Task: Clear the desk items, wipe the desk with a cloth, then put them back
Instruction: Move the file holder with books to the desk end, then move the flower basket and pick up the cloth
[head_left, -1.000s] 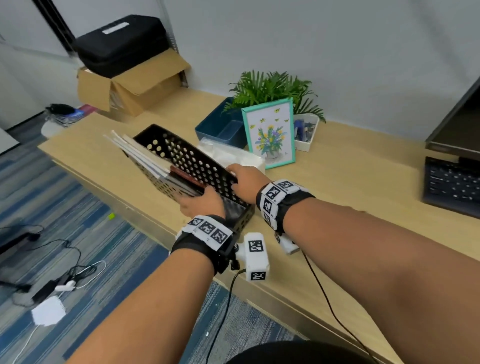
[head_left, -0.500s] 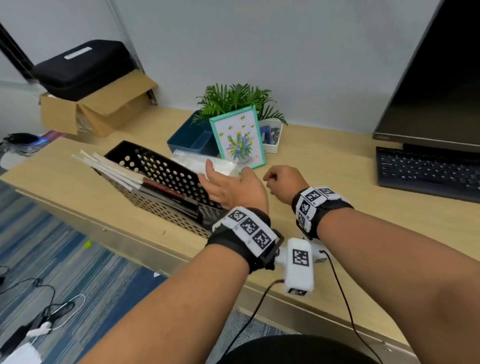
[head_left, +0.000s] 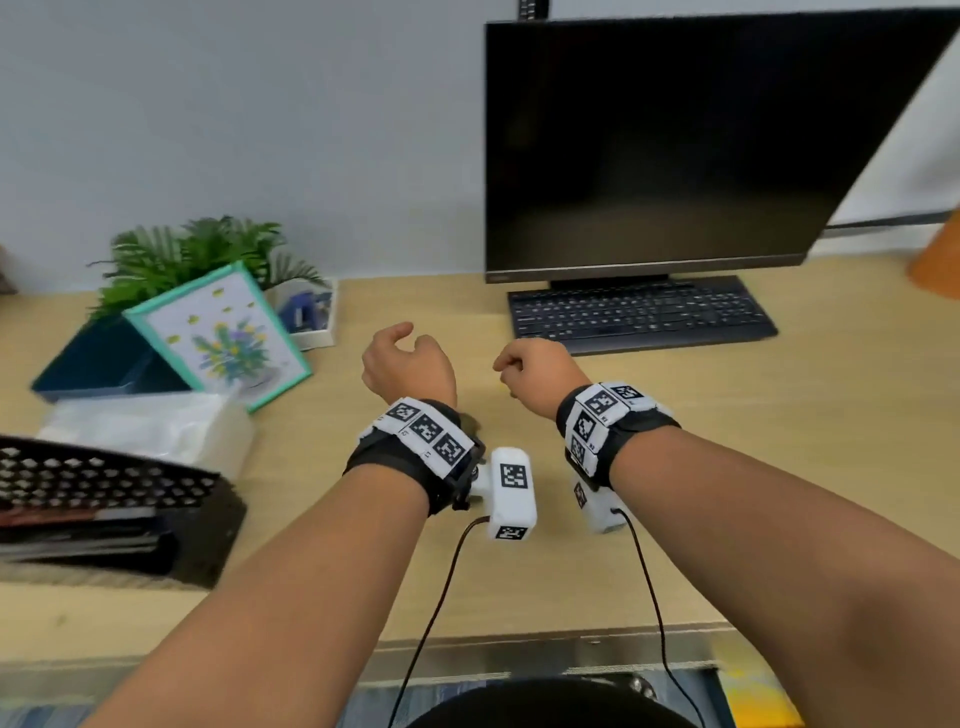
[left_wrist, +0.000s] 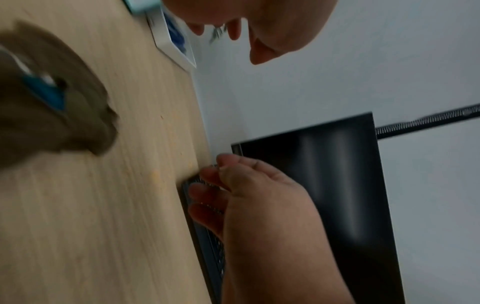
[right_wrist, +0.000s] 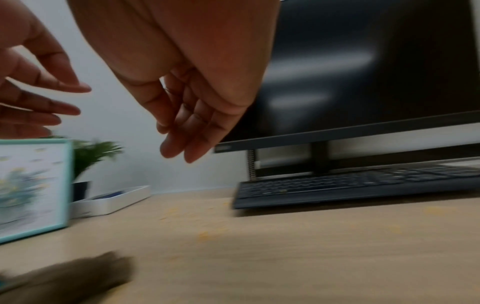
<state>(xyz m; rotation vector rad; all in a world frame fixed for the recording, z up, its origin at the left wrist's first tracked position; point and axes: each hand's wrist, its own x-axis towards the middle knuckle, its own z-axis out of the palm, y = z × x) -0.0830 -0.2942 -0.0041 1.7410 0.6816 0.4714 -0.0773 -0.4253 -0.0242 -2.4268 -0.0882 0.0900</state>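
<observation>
My left hand (head_left: 405, 361) and right hand (head_left: 532, 370) hover side by side over the bare middle of the wooden desk (head_left: 727, 441), just in front of the black keyboard (head_left: 641, 314). Both hold nothing, and their fingers hang loosely curled, as the right wrist view shows for the right hand (right_wrist: 187, 127). The black perforated basket (head_left: 104, 483) with books lies at the left front, apart from both hands. A blurred brown-grey shape (right_wrist: 64, 277) lies on the desk under the wrists; I cannot tell what it is.
Left of the hands stand a teal picture frame (head_left: 223, 338), a tissue pack (head_left: 150, 426), a blue tray (head_left: 104, 358), a plant (head_left: 192, 254) and a white tray (head_left: 311, 319). A dark monitor (head_left: 675, 145) stands behind the keyboard. An orange object (head_left: 935, 260) sits far right.
Both hands have let go of the black basket and moved right to the desk's middle. The view has swung right, towards the monitor and keyboard.
</observation>
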